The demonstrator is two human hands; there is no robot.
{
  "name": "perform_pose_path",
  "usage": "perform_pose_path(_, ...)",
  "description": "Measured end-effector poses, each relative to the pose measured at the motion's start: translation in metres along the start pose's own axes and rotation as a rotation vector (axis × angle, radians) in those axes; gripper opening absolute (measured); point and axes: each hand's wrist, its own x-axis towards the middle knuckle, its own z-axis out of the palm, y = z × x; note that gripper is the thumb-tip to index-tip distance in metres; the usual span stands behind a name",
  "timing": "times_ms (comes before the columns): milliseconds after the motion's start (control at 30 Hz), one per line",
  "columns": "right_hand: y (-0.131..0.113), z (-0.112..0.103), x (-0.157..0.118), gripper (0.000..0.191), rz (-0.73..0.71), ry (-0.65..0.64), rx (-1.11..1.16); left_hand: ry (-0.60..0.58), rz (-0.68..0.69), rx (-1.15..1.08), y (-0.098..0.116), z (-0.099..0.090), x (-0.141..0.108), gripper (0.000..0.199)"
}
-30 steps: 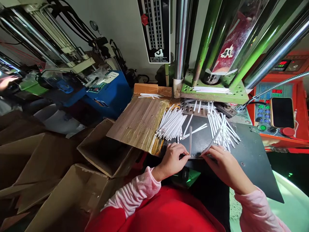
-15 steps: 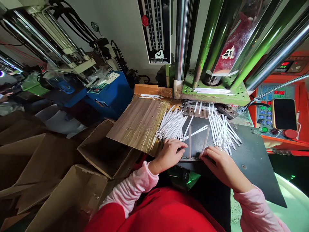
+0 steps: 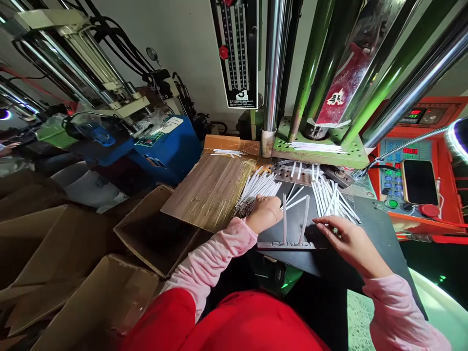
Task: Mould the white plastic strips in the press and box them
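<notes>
My left hand (image 3: 266,214) is curled at the near ends of a few loose white strips (image 3: 295,202). Its fingertips are partly hidden, so what they hold cannot be made out. A slotted metal bar (image 3: 287,246) lies along the front edge of the dark table plate. Two pale strips (image 3: 284,219) stand up from that bar, side by side, the right one leaning slightly. To the right of them my right hand (image 3: 343,239) hovers with thumb and forefinger apart, holding nothing visible. Bundles of white strips lie left (image 3: 258,187) and right (image 3: 334,200).
The press's green plate (image 3: 321,153) with strips on it stands behind the table. A wooden board (image 3: 208,190) adjoins at left, above open cardboard boxes (image 3: 142,229). An orange control panel (image 3: 397,180) bearing a phone (image 3: 419,182) is at right.
My left hand has moved forward off the bar to the loose strips. My right hand has drawn away rightward from the right standing strip, its fingers parting. The bar is now uncovered.
</notes>
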Motion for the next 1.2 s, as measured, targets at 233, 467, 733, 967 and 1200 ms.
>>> perform_pose_path(233,-0.02,0.016,0.032,0.054,0.191,-0.18,0.463,-0.104,0.119,-0.57,-0.014,-0.012,-0.007,0.022)
perform_pose_path(467,-0.044,0.036,0.049,0.052,0.195,-0.173,0.658,-0.083,0.151,-0.989,-0.009,0.001,-0.02,0.022)
perform_pose_path(733,-0.033,0.043,0.031,0.05,0.222,-0.04,0.462,0.257,0.405,-0.263,-0.008,0.018,-0.037,0.012)
perform_pose_path(967,-0.036,0.034,0.018,0.042,0.143,-0.062,0.425,0.345,0.317,-0.549,-0.011,0.018,-0.038,0.007)
perform_pose_path(1200,-0.029,0.003,-0.008,0.032,0.0,-0.217,0.126,0.133,0.176,-0.954,-0.032,0.015,-0.07,0.012)
